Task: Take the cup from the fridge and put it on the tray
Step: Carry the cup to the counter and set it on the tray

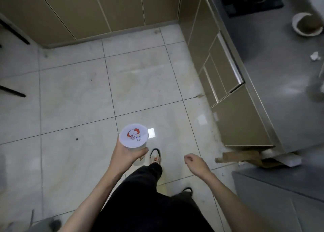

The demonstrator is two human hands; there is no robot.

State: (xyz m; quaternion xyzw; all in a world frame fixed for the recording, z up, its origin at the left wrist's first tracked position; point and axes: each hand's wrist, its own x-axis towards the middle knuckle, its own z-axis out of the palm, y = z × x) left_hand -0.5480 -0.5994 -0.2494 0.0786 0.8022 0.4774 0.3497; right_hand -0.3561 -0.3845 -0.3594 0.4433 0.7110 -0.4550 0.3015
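Note:
A sealed cup (133, 135) with a white film lid bearing a red cartoon print is held upright in my left hand (125, 155), which wraps its side from below, over the tiled floor at lower centre. To the right of it hangs my right hand (192, 161), fingers loosely curled, holding nothing. No tray and no fridge show in the head view.
Beige cabinets (98, 12) line the far wall. A grey counter (280, 74) with drawers runs down the right, carrying a white bowl (306, 24) and a dark hob (250, 0). Cardboard (245, 157) lies on the floor by the counter's end. My legs in black trousers (149, 196) stand below.

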